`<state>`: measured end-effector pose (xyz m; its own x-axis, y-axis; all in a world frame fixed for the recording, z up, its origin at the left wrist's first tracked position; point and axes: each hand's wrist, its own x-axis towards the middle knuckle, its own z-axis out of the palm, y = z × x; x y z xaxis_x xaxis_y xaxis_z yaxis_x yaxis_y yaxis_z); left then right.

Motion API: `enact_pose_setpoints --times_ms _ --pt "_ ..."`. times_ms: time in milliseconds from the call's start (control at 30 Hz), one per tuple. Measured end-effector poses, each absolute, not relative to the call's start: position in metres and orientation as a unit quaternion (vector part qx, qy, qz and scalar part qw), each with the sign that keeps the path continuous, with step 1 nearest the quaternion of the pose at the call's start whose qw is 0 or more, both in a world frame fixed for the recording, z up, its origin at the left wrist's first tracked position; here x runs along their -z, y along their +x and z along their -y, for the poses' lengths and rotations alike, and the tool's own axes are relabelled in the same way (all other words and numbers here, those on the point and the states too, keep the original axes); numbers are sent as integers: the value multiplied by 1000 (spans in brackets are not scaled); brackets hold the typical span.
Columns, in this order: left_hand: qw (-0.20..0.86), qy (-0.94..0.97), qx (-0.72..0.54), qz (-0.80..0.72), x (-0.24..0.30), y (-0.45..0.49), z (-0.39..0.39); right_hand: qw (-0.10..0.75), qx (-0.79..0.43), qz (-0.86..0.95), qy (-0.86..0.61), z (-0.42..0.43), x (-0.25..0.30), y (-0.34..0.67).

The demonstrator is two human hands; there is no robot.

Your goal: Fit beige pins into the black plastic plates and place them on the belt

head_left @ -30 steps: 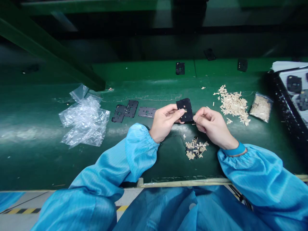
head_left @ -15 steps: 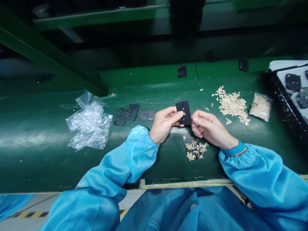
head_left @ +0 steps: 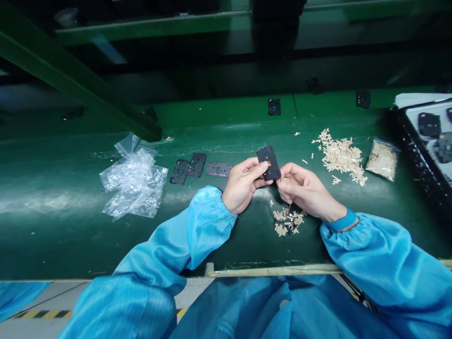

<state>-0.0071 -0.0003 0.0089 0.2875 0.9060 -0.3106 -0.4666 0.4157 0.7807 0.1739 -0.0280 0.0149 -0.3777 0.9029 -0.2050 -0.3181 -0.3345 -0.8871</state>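
My left hand (head_left: 243,182) is closed around a flat black plastic plate (head_left: 271,157), thumb on its face, holding it tilted above the bench. A small tan piece shows on the plate beside the thumb. At the plate's lower right corner my right hand (head_left: 300,188) is closed in a pinch; whatever lies between its fingertips is too small to make out. Just below the hands is a small pile of tan and dark bits (head_left: 288,221). Left of my left hand, a black plate with a square hole (head_left: 219,169) lies flat, near several overlapping black plates (head_left: 189,167).
Clear plastic bags (head_left: 136,181) are heaped at the left. To the right lie a loose pile of small tan pieces (head_left: 342,157) and a filled zip bag (head_left: 383,159). A black tray (head_left: 413,146) holding black parts stands far right. A green beam (head_left: 77,84) slants across the upper left.
The black plate has turned in my left hand, and its face now shows more light. My right hand has shifted slightly left, against the plate's lower corner.
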Motion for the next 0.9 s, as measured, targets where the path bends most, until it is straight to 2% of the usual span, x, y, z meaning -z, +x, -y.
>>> enact_pose_setpoints --times_ms 267,900 --pt "727 263 -504 -384 -12 -5 0 443 -713 351 -415 25 -17 173" --pt "726 272 -480 -410 -9 -5 4 475 -691 352 -416 27 -15 171"
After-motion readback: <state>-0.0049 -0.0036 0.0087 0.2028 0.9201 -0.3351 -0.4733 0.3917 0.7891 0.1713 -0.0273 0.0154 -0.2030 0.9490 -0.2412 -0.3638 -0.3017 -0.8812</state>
